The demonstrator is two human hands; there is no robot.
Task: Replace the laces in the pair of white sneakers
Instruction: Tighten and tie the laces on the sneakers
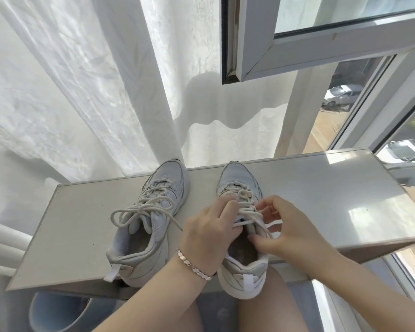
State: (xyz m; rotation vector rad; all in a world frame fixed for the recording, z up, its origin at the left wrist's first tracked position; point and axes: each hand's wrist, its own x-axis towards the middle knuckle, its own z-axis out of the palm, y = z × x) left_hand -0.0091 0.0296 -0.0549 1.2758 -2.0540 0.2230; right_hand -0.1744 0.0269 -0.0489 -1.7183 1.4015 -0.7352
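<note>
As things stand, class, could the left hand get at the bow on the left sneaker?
Probably yes: the left hand is close beside that bow, with nothing standing between them, but it would first have to release the right sneaker's laces.

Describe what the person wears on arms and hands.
No sleeves are in view on either side. The left hand has a bracelet at its wrist, made of small, angular, rose-gold-toned metal links. The right hand and its wrist show no jewellery. No rings are visible on either hand.

Left hand (209,233) grips right sneaker (246,281), right hand (291,233) pinches its laces (246,208).
</note>
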